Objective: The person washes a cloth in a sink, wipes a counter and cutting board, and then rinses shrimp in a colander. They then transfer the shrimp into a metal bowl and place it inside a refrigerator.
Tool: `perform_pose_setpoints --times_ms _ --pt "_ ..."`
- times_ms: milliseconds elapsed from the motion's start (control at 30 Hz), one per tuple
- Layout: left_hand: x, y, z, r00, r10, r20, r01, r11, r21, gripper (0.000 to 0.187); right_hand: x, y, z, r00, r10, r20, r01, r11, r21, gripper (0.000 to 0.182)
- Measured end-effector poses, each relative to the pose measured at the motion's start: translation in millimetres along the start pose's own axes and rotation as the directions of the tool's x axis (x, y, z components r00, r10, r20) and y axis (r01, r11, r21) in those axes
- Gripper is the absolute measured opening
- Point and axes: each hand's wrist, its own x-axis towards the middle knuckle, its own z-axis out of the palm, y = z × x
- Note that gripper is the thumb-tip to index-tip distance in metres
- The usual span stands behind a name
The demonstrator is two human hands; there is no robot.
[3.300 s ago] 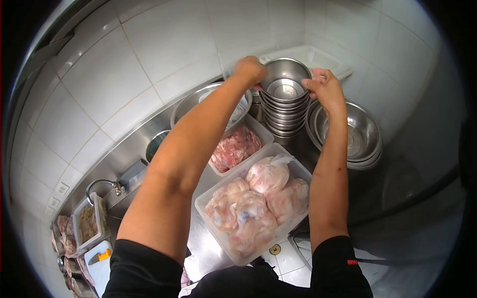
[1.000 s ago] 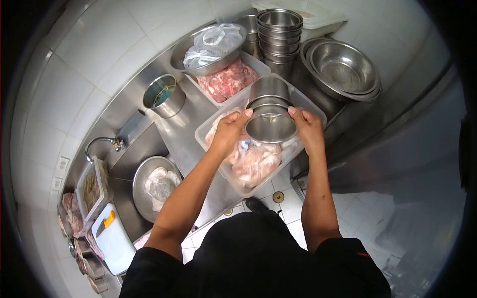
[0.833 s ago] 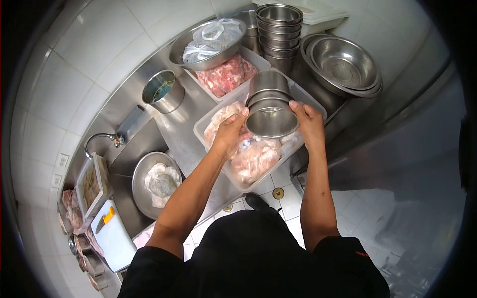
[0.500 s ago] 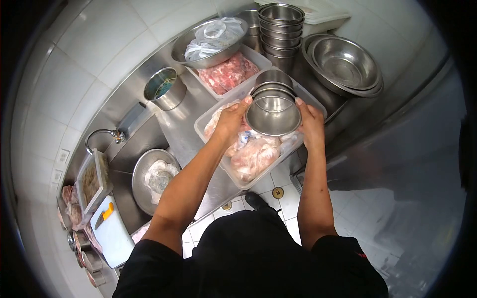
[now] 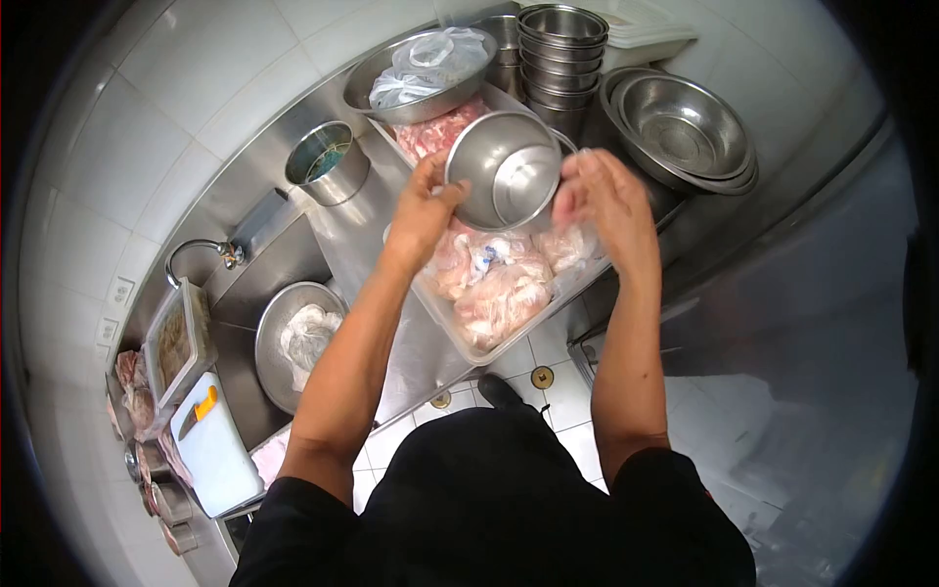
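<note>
My left hand point(image 5: 426, 210) grips the left rim of a round stainless steel pot point(image 5: 479, 171), its thumb over the edge. The pot is tilted with its mouth toward me, showing a bare inside. Behind its right side shows the curved rim of another steel container point(image 5: 564, 142). My right hand point(image 5: 611, 205) is beside the pot's right rim, thumb and fingers apart and slightly blurred. Below the pot, a clear plastic tub point(image 5: 469, 344) holds bagged pale pink meat point(image 5: 504, 298).
A second tub of red chopped meat point(image 5: 440, 132) sits behind, under a steel bowl point(image 5: 476, 83) with plastic bags. Stacked steel pots point(image 5: 560, 59) and wide bowls point(image 5: 685, 127) stand back right. Left are a sink basin point(image 5: 235, 338) and a cutting board point(image 5: 220, 450) bearing a yellow-handled knife point(image 5: 201, 406).
Both hands held nested steel pots by the sides. Now the front pot is raised left and turned in my left hand, while my right hand has come off the rim.
</note>
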Motion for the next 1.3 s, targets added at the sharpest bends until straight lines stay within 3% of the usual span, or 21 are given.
perform_pose_setpoints --times_ms 33,100,167,300,333,400,433,500,533,633,700,767,833,933,1033,1133,1233,1300 --pt "21 -17 -16 0.997 0.075 -0.020 -0.073 0.995 0.068 0.040 11 -7 0 0.997 -0.076 0.019 0.077 0.995 -0.061 0.041" --pt "34 -23 -42 0.987 0.149 -0.052 -0.138 0.974 0.177 0.039 33 -1 -12 0.995 -0.101 0.016 0.099 0.907 -0.410 0.047" --pt "37 -14 -64 0.983 0.167 -0.077 -0.142 0.955 0.259 0.038 53 37 -18 0.977 -0.198 0.082 0.194 0.655 -0.730 0.053" --pt "7 4 -106 0.959 0.214 -0.186 -0.142 0.930 0.340 0.035 68 79 -10 0.993 -0.076 0.093 0.119 0.694 -0.710 0.058" --pt "0 3 -113 0.940 0.262 -0.219 -0.172 0.917 0.359 0.035 65 59 -6 0.989 0.143 0.048 -0.067 0.696 -0.715 0.057" --pt "-8 2 -126 0.877 0.424 -0.228 -0.308 0.858 0.411 0.035 61 59 -3 0.992 0.128 0.007 -0.096 0.777 -0.622 0.061" --pt "-14 2 -133 0.865 0.415 -0.281 -0.260 0.851 0.456 0.035 62 57 2 0.993 0.118 -0.008 -0.101 0.815 -0.571 0.063" --pt "-28 5 -145 0.833 0.394 -0.388 -0.145 0.833 0.534 0.035 49 39 17 0.999 -0.054 0.005 0.038 0.631 -0.775 0.065" --pt "-32 6 -153 0.774 0.503 -0.385 -0.213 0.779 0.589 0.036 44 29 26 0.990 -0.136 0.028 0.095 0.513 -0.853 0.067" --pt "-54 25 -184 0.735 0.571 -0.366 -0.122 0.642 0.757 0.041 43 24 45 0.994 0.016 0.109 0.095 0.385 -0.918 0.076" --pt "-80 45 -201 0.761 0.471 -0.447 0.171 0.519 0.838 0.045 59 46 37 0.997 0.034 0.076 0.054 0.427 -0.903 0.082" --pt "-104 39 -237 0.747 0.521 -0.412 0.247 0.358 0.900 0.050 64 48 32 0.999 0.039 0.037 0.012 0.500 -0.866 0.085" --pt "-130 33 -267 0.747 0.593 -0.300 0.222 0.202 0.954 0.054 57 31 32 1.000 0.027 -0.006 -0.021 0.608 -0.794 0.085" --pt "-169 30 -294 0.731 0.561 -0.389 0.320 0.222 0.921 0.059 45 28 38 0.999 0.039 0.017 -0.003 0.466 -0.885 0.081" --pt "-198 33 -305 0.696 0.592 -0.406 0.389 0.165 0.907 0.062 50 30 37 0.998 0.059 0.010 -0.019 0.464 -0.886 0.077" --pt "-225 28 -327 0.665 0.636 -0.391 0.401 0.138 0.906 0.063 53 20 34 0.998 0.013 0.064 0.050 0.495 -0.867 0.086" --pt "-238 25 -339 0.627 0.628 -0.461 0.484 0.150 0.862 0.065 42 10 55 0.992 0.011 0.127 0.114 0.365 -0.924 0.068" --pt "-242 25 -342 0.650 0.635 -0.418 0.480 0.085 0.873 0.066 52 19 49 0.999 -0.025 0.022 0.031 0.443 -0.896 0.055"
